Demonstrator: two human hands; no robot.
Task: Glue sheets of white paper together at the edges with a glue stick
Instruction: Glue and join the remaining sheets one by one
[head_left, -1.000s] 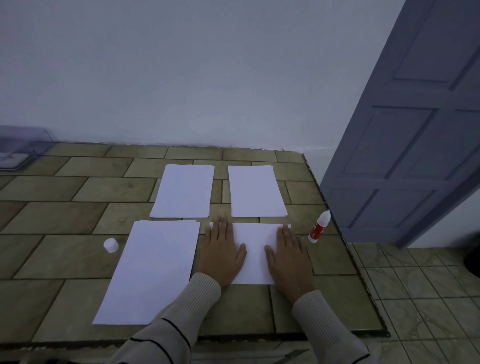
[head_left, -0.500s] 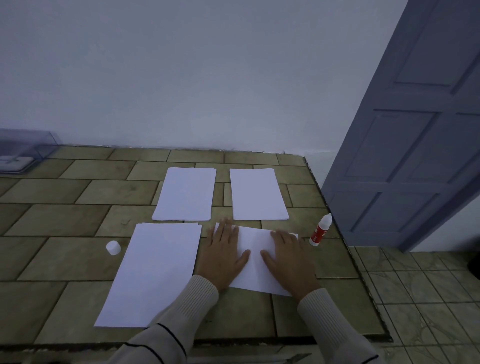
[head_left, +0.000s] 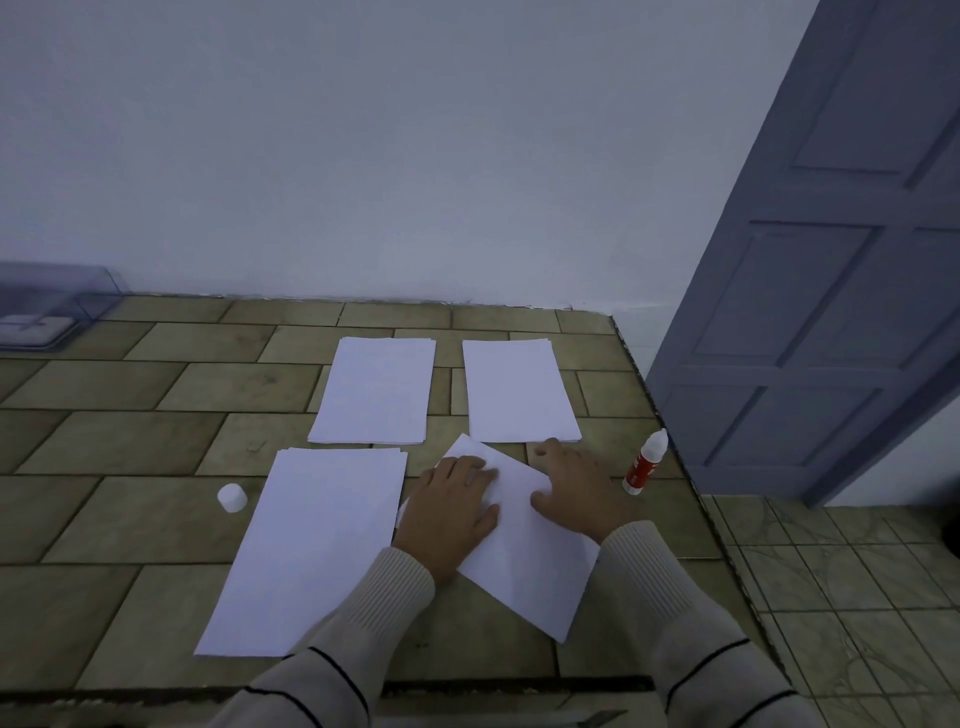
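A white sheet (head_left: 524, 566) lies skewed on the tiled counter (head_left: 130, 519), one corner pointing away from me. My left hand (head_left: 449, 512) lies flat on its left part. My right hand (head_left: 579, 486) rests on its right edge with fingers spread. A tall stack of white paper (head_left: 317, 545) lies to the left of my hands. Two smaller stacks (head_left: 376, 392) (head_left: 517, 392) sit behind. The red and white glue bottle (head_left: 644, 462) stands uncapped to the right of my right hand. Its white cap (head_left: 232, 497) sits left of the tall stack.
The counter's right edge (head_left: 670, 441) runs close beside the glue bottle, with tiled floor below. A blue-grey door (head_left: 831, 260) stands at the right. A clear plastic box (head_left: 47, 306) sits at the far left against the wall.
Under both hands the sheet has turned from square to skewed, its far corner swinging left and its near corner toward me. My right hand has moved to the sheet's right edge.
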